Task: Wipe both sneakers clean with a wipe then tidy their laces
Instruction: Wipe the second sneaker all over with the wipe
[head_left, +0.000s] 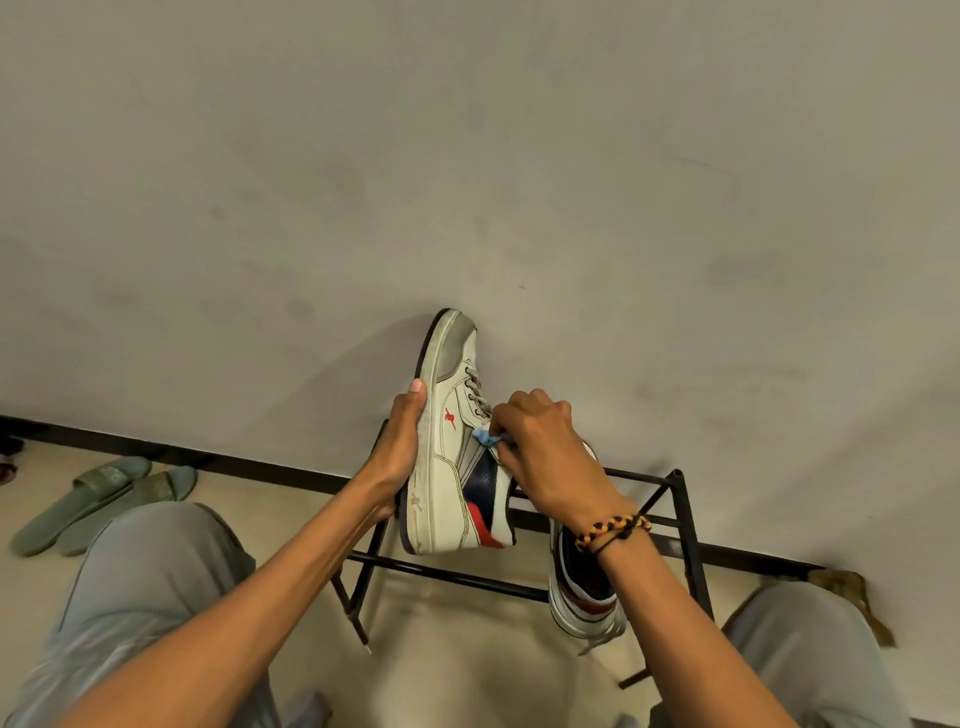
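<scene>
From the head camera, the left hand (400, 447) grips a white sneaker (457, 457) by its sole, thumb lying along the sole edge and the other fingers hidden behind it. The sneaker is held off the ground, toe pointing up and away, side panel with a red logo and navy and red patches facing right. The right hand (545, 457) pinches a small blue wipe (485, 437) with curled fingers and presses it on the panel just below the grey laces (479, 392). Only a corner of the wipe shows; the rest is covered by the fingers.

A black metal shoe rack (685, 525) stands against the grey wall (467, 156). On its right side sits the second sneaker (582, 597), heel toward the camera, its front half hidden by the right wrist, which wears a braided bracelet (613, 530).

Far left on the floor lie two grey-green slides (98, 499). The person's grey-trousered knees (156, 571) fill the near corners, cut off by the frame. A brown object at the right wall base is too blurred to identify.
</scene>
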